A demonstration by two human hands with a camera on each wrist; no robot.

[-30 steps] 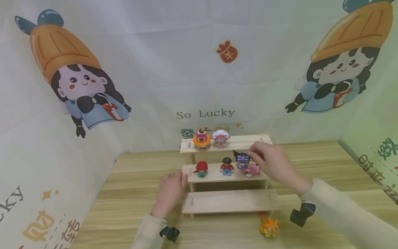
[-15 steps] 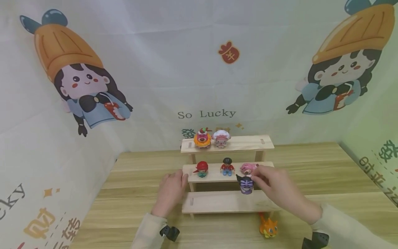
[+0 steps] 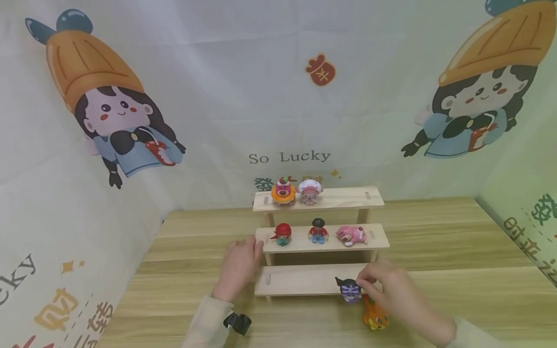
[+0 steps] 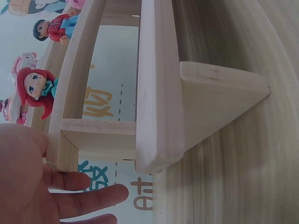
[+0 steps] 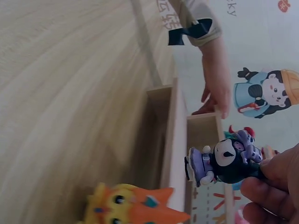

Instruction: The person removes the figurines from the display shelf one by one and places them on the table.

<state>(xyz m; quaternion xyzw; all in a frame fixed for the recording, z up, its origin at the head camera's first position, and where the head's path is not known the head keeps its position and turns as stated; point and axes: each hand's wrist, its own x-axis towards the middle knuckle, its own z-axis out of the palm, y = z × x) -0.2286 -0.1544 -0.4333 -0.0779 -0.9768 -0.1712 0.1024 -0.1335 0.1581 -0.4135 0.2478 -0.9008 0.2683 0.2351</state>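
My right hand (image 3: 398, 295) pinches a small toy figurine (image 3: 350, 291) by its black hood; it has a purple bow and purple clothes. In the head view, the figurine overlaps the lowest step's front edge, above left of an orange toy figure (image 3: 375, 316). The right wrist view has the figurine (image 5: 224, 158) lying sideways, its white face showing. At the left end of the three-step wooden display shelf (image 3: 300, 280), my left hand (image 3: 239, 266) holds the middle board. The left wrist view puts the thumb (image 4: 25, 137) over that board's end, with fingers (image 4: 93, 199) beside and below it.
On the middle step are a red-haired figurine (image 3: 283, 234), a black-haired figurine in red (image 3: 318, 232) and a lying pink figurine (image 3: 352, 235). Two more, one with an orange ring (image 3: 283, 192) and one white-capped (image 3: 310, 192), occupy the top step. A printed cloth (image 3: 217, 106) hangs behind.
My right hand has carried the purple-bowed figurine from in front of the pink one on the middle step down and towards me. My left hand keeps its place.
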